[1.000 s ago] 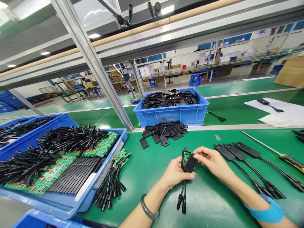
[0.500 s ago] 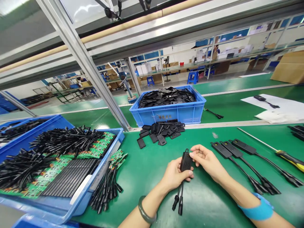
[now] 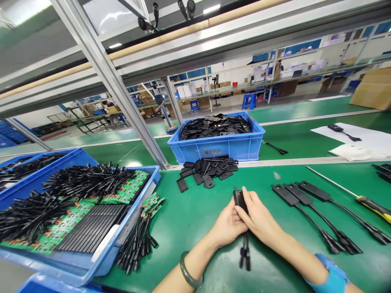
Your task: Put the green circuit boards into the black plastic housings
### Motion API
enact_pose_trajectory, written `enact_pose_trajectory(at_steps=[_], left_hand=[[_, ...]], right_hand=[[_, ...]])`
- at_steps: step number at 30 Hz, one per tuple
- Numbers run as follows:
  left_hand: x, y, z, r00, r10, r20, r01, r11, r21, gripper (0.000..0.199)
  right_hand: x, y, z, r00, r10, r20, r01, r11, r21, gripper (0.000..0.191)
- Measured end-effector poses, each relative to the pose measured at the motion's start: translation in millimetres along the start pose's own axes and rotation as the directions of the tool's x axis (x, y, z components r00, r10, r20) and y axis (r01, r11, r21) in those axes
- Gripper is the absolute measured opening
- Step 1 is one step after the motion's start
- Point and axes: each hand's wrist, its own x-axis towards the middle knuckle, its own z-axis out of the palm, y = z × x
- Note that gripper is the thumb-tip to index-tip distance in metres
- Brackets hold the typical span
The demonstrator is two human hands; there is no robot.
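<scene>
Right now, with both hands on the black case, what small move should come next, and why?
I'd probably squeeze the black case along its edges before releasing it: the left hand and right hand clasp it and cover much of it, so I cannot tell whether it is fully closed.

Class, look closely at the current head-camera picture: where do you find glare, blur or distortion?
In the head view, a pale sheen on the green tabletop near the lower edge; in the head view, plugs below the held black case look slightly smeared; in the head view, lettering on the middle blue bin is illegible, and the metal post leans strongly, perhaps from camera tilt or wide-angle distortion.
</scene>
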Motion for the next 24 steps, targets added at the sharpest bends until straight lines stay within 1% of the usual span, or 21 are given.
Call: enact_pose_trajectory(at_steps=[2, 4, 6, 8, 10, 11, 12, 13, 14, 15, 16, 17, 18, 19, 20, 22, 24], left_hand=[[-1.2, -2.5, -2.9, 1.0, 0.001, 0.015, -0.003, 0.994, 0.11, 0.096], [-2.5, -3.7, -5.8, 0.998, 0.055, -0.027, -0.045, 0.956, 0.289, 0.095], [-3.2, -1.1, -9.0, 0.99, 0.119, -0.074, -0.07, 0.879, 0.472, 0.087], [-4.1, 7.2, -14.1, 0.974, 0.19, -0.124, -0.072, 0.776, 0.627, 0.075], [-7.5, 22.4, -22.8, 0.942, 0.291, -0.167, -0.058, 0.632, 0.773, 0.061], [-11.0, 32.5, -28.6, 0.922, 0.339, -0.188, -0.021, 0.529, 0.848, 0.054], [-16.3, 43.8, -35.1, 0.905, 0.363, -0.222, 0.066, 0.395, 0.916, 0.047], [-23.4, 55.8, -42.3, 0.887, 0.369, -0.278, 0.196, 0.245, 0.95, 0.04], [-32.3, 67.9, -49.9, 0.86, 0.367, -0.355, 0.345, 0.094, 0.934, 0.034], [-42.8, 79.1, -57.8, 0.814, 0.36, -0.456, 0.504, -0.046, 0.862, 0.03], [-54.6, 88.8, -65.9, 0.751, 0.373, -0.545, 0.619, -0.11, 0.777, 0.027], [-67.1, 96.4, -74.1, 0.689, 0.393, -0.609, 0.698, -0.135, 0.703, 0.025], [-79.9, 101.6, -82.0, 0.631, 0.409, -0.659, 0.757, -0.139, 0.639, 0.025], [-92.1, 104.3, -89.5, 0.58, 0.418, -0.7, 0.801, -0.133, 0.584, 0.024], [-103.4, 104.8, -96.3, 0.54, 0.414, -0.733, 0.832, -0.13, 0.54, 0.025], [-121.3, 101.2, -106.8, 0.483, 0.395, -0.781, 0.87, -0.121, 0.477, 0.025], [-131.6, 95.5, -111.3, 0.458, 0.386, -0.801, 0.885, -0.115, 0.45, 0.023]], right_hand=[[0.6, 8.7, -6.7, 0.999, -0.047, 0.026, 0.051, 0.97, -0.238, 0.046], [1.3, 23.1, -17.4, 0.998, -0.047, 0.04, 0.061, 0.878, -0.475, 0.036], [1.4, 39.3, -28.5, 0.999, -0.031, 0.025, 0.04, 0.764, -0.645, 0.024], [0.9, 52.1, -36.7, 0.999, -0.03, -0.023, 0.003, 0.672, -0.741, 0.022], [0.7, 57.4, -41.1, 0.997, -0.052, -0.054, -0.008, 0.639, -0.769, 0.028], [0.6, 57.2, -42.0, 0.996, -0.072, -0.053, 0.006, 0.642, -0.766, 0.031], [0.5, 55.4, -42.1, 0.994, -0.097, -0.044, 0.031, 0.654, -0.756, 0.032], [0.4, 52.7, -41.4, 0.991, -0.128, -0.03, 0.064, 0.671, -0.738, 0.032], [0.2, 49.7, -40.2, 0.986, -0.165, -0.02, 0.101, 0.689, -0.717, 0.031], [-0.1, 47.0, -38.4, 0.979, -0.203, -0.014, 0.136, 0.706, -0.695, 0.031], [-0.4, 45.0, -36.2, 0.97, -0.244, -0.016, 0.17, 0.721, -0.672, 0.031], [-0.7, 44.0, -33.6, 0.96, -0.28, -0.024, 0.198, 0.734, -0.649, 0.032], [-1.0, 43.9, -30.7, 0.95, -0.311, -0.03, 0.224, 0.745, -0.628, 0.033], [-1.3, 44.7, -27.7, 0.942, -0.333, -0.032, 0.247, 0.756, -0.607, 0.034], [-1.5, 45.9, -24.8, 0.938, -0.345, -0.031, 0.263, 0.768, -0.585, 0.036], [-1.7, 48.5, -19.3, 0.942, -0.336, -0.014, 0.279, 0.803, -0.526, 0.04], [-1.8, 48.7, -15.0, 0.958, -0.286, 0.016, 0.265, 0.863, -0.43, 0.043]])
